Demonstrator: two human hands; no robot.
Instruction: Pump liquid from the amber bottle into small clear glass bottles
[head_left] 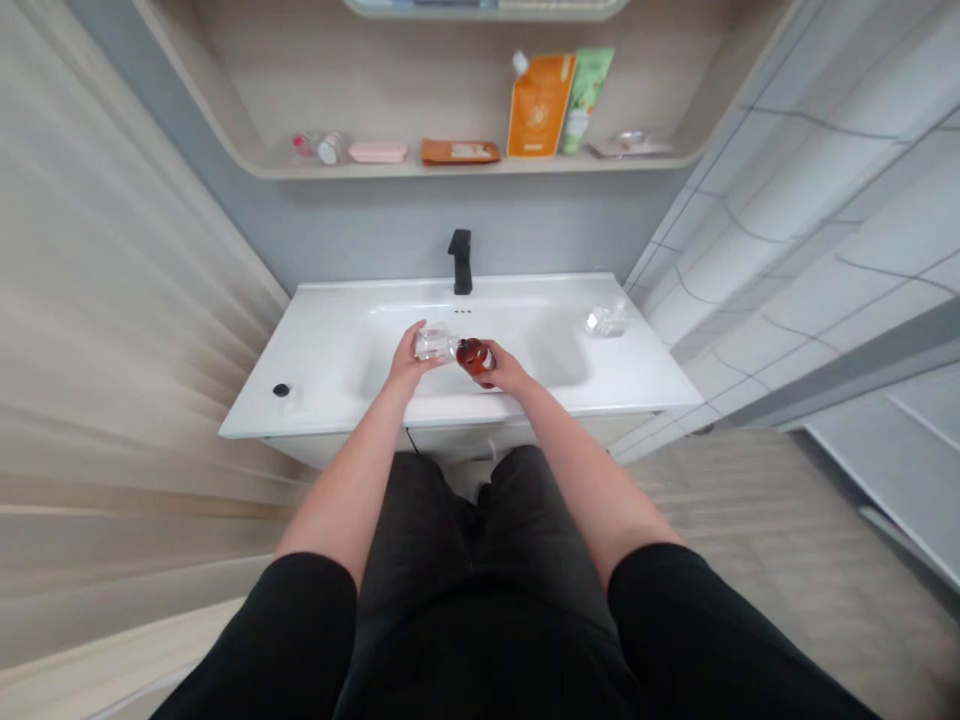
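Over the white sink (559, 345), my left hand (409, 362) is closed around a clear, see-through bottle (432, 343), which lies tilted with its narrow end towards the right. My right hand (508, 372) grips an amber bottle (475, 357) with a pale label, tipped towards the clear one. The two bottle mouths meet or nearly meet; whether they touch I cannot tell. A small black cap (281, 390) rests on the left part of the counter. On the right part lies a crumpled-looking clear object (606, 320), its kind not plain.
A black faucet (461, 262) rises behind the sink. Above it, a wall shelf (375, 170) carries an orange pouch (540, 105), a green tube (586, 100), a flat orange packet (459, 151) and a pink box (378, 152). A pale curtain (112, 300) hangs at the left.
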